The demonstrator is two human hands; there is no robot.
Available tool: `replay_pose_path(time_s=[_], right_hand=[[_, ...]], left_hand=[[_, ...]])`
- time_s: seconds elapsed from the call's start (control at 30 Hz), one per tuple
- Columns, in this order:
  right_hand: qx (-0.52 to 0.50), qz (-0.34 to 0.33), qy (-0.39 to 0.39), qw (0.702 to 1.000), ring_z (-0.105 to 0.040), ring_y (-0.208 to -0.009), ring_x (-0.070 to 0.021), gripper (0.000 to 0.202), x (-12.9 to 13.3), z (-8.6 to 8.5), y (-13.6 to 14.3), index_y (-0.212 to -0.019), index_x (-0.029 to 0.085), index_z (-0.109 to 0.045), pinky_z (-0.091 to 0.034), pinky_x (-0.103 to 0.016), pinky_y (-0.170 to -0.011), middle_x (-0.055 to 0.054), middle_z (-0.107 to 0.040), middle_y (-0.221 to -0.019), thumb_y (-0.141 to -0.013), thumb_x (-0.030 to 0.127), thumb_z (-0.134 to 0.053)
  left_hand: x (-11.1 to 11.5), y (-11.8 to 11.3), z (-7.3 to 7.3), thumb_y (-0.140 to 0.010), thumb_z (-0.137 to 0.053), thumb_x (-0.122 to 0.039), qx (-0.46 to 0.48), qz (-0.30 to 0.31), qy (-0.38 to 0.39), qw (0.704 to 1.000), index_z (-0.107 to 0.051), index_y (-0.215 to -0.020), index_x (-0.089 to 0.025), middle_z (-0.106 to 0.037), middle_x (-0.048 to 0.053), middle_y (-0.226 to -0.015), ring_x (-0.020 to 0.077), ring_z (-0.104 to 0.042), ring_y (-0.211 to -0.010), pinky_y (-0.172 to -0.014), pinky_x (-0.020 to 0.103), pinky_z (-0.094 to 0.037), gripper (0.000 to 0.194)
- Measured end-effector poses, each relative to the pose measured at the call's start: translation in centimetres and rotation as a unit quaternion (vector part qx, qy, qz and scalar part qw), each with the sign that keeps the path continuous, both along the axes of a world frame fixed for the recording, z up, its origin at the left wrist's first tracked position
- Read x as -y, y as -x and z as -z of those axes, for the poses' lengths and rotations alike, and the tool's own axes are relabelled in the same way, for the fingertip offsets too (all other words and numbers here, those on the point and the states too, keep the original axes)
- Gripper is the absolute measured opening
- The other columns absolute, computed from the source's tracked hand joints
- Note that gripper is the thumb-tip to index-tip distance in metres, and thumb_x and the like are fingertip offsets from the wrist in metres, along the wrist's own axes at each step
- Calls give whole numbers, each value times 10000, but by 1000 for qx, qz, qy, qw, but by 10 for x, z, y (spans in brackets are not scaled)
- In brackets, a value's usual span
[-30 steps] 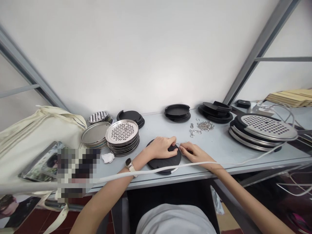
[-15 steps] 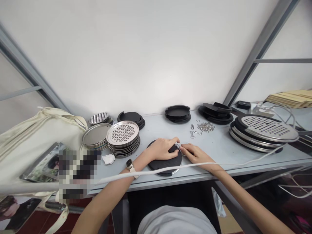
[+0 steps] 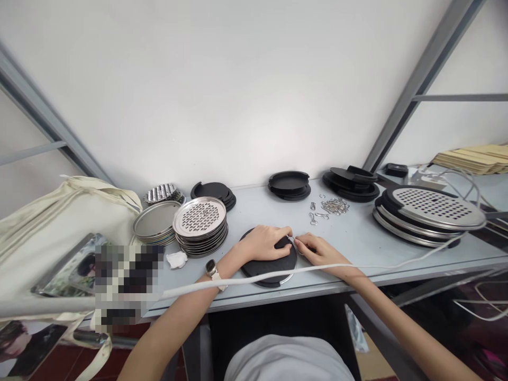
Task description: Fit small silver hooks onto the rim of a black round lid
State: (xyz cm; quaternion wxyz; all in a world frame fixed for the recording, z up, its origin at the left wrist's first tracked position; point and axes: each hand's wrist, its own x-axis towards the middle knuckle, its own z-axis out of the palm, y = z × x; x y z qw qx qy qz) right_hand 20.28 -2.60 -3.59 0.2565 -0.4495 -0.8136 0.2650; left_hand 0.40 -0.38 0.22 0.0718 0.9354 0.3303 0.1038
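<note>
Near the table's front edge lies a round black disc (image 3: pixel 273 268) with a metal rim showing at its lower right. My left hand (image 3: pixel 264 242) lies over it, palm down, gripping it, with thumb and forefinger at its right edge. At that edge my right hand (image 3: pixel 317 250) pinches a small metal clip (image 3: pixel 291 239) that touches the disc; the fingers hide most of the clip. Beyond the hands, a pile of similar metal clips (image 3: pixel 335 206) lies on the table, with several loose ones beside it.
Stacked grater plates (image 3: pixel 200 217) and plain metal discs (image 3: pixel 155 219) stand on the left. Black round holders (image 3: pixel 289 185) line the back. At right is a stack of assembled graters (image 3: pixel 428 214). A white cable (image 3: pixel 246 279) crosses in front of my forearms. A cloth bag (image 3: pixel 79 211) sits far left.
My right hand's fingertips have shifted very slightly, and the clip sits closer in at the disc's edge. My left hand keeps its place.
</note>
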Motion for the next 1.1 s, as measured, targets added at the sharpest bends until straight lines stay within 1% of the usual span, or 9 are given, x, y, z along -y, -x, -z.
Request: replay_pose_path(time_s=[0.1,0.2,0.3,0.37,0.5,0.67,0.9,1.1], right_hand=[[-3,1,-3,1000,-516,-663,-161,411,1,-2,1,-690,179,-527,-400,-293,-688,-14,-560,-664,-947,416,-312],[2,-4,-3,1000,-529,-690,-169,425,1,-3,2,-706,182,-533,-402,-300,-724,-18,-574,-686,-954,428,-292],[9,-3,-3,1000,-538,-705,-176,438,1,-3,2,-715,179,-548,-407,-299,-720,-25,-582,-697,-952,440,-287],[14,-1,-4,1000,-538,-697,-176,444,1,-2,1,-708,176,-551,-411,-297,-704,-28,-579,-688,-949,442,-291],[18,8,-9,1000,-532,-674,-172,446,0,0,1,-691,170,-551,-413,-293,-680,-32,-581,-677,-944,440,-302],[27,9,-18,999,-517,-623,-160,460,-2,3,2,-640,171,-520,-399,-282,-634,-22,-568,-633,-942,443,-305],[35,13,-26,999,-521,-636,-162,472,-2,5,2,-627,174,-495,-398,-283,-657,-21,-558,-629,-945,454,-288],[32,-1,-28,999,-504,-614,-154,456,-3,5,2,-607,179,-481,-392,-277,-640,-8,-522,-589,-940,433,-301]], left_hand=[[-1,0,1,-876,-428,-378,7,0,1,1000,-458,-1146,-222,-659,18,-830,192,-621,-731,-636,260,-400,313],[-1,0,1,-878,-423,-374,4,7,-4,1000,-464,-1124,-219,-658,17,-828,189,-621,-723,-621,256,-394,294],[-1,0,1,-882,-419,-362,-1,12,-10,1000,-502,-1043,-214,-660,14,-830,177,-619,-712,-602,249,-383,234],[-1,0,0,-882,-423,-360,1,10,-12,1000,-514,-1026,-211,-664,15,-838,173,-620,-713,-593,248,-380,227],[-2,0,2,-881,-434,-356,11,10,-7,1000,-542,-1036,-211,-676,16,-874,170,-626,-736,-608,249,-391,238],[-3,0,5,-881,-440,-321,32,23,14,999,-583,-1060,-216,-677,26,-989,169,-628,-846,-705,251,-426,251],[-3,0,5,-883,-439,-310,38,29,21,999,-591,-1089,-224,-680,20,-1008,166,-629,-871,-725,247,-434,270],[-3,1,6,-883,-436,-301,48,36,23,998,-582,-1107,-225,-676,24,-1027,164,-628,-889,-747,248,-437,279]])
